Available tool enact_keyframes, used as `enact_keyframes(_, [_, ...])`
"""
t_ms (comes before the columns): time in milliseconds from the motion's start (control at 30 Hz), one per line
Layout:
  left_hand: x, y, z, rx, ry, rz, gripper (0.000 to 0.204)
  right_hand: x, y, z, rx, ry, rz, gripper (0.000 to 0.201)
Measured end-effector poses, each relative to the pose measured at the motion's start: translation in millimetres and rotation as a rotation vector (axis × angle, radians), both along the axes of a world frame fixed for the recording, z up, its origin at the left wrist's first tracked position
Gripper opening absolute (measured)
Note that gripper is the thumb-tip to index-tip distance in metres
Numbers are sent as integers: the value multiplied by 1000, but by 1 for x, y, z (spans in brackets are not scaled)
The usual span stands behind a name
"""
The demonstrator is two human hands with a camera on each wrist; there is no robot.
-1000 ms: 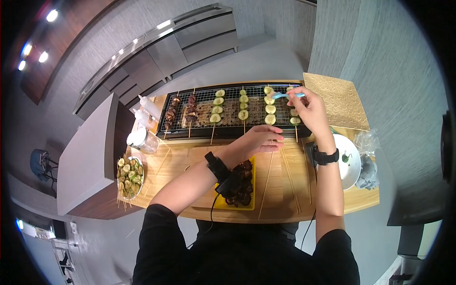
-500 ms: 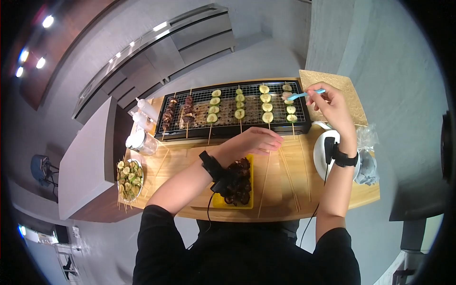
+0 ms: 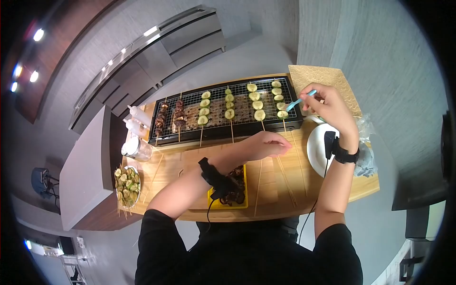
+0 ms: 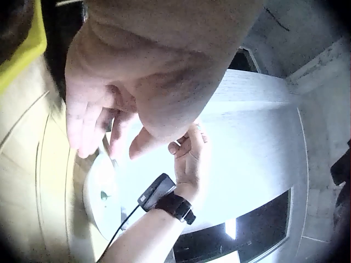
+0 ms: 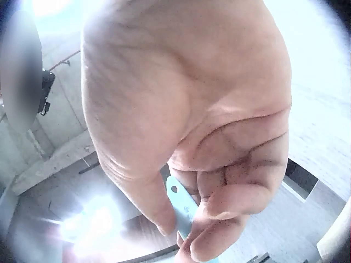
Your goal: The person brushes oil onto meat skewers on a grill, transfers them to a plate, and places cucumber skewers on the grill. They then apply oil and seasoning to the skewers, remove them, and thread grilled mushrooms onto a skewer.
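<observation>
My right hand [image 3: 332, 108] pinches the light blue handle of a basting brush [image 3: 295, 102], thumb against fingers; the handle's end [image 5: 182, 205] shows in the right wrist view. The brush head meets the lower slices of the rightmost skewer of green-skinned vegetable slices [image 3: 277, 91], cucumber or zucchini by their look. That skewer lies on a black grill [image 3: 280, 126] with a wire mesh, alongside more slice skewers and two dark skewers [image 3: 179, 114]. My left hand [image 3: 268, 145] hovers before the grill's front edge, fingers loosely bent, holding nothing.
Below my left forearm sits a yellow tray [image 3: 212, 204] of dark pieces. Loose sticks [image 3: 286, 183] lie on the table. A white dish [image 3: 314, 154] and plastic bag [image 3: 365, 162] stand right, a gold board [image 3: 323, 78] behind. Left are squeeze bottles [image 3: 138, 115], a jar [image 3: 138, 150] and skewered slices [image 3: 127, 184].
My right hand moved the brush from the second skewer from the right to the rightmost one, then down along it towards the front. The left hand stays before the grill.
</observation>
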State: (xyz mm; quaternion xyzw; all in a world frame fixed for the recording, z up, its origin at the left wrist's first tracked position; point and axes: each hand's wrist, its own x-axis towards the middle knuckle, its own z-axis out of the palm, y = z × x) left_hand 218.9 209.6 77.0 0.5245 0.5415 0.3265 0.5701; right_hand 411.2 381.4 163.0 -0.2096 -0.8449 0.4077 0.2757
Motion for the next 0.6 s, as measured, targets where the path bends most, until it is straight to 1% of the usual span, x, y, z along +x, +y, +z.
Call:
enact_keyframes(133, [5, 6, -8, -87, -168, 88, 51, -3, 0, -2, -10, -14, 20, 13])
enact_keyframes(233, [10, 11, -15, -72, -372, 135, 58, -5, 2, -3, -59, -57, 51, 12])
enact_keyframes(367, [14, 18, -17, -72, -468, 200, 60, -6, 7, -6, -104, -94, 99, 11])
enact_keyframes(467, [14, 23, -21, -67, -541, 238, 58, -10, 10, -16, -144, 4, 88, 14])
enact_keyframes(567, [11, 30, -25, -92, -595, 258, 57, -8, 11, -13, -150, -59, 95, 13])
enact_keyframes(600, [11, 31, -25, -97, -614, 264, 57, -9, 11, -13, -130, -25, 72, 12])
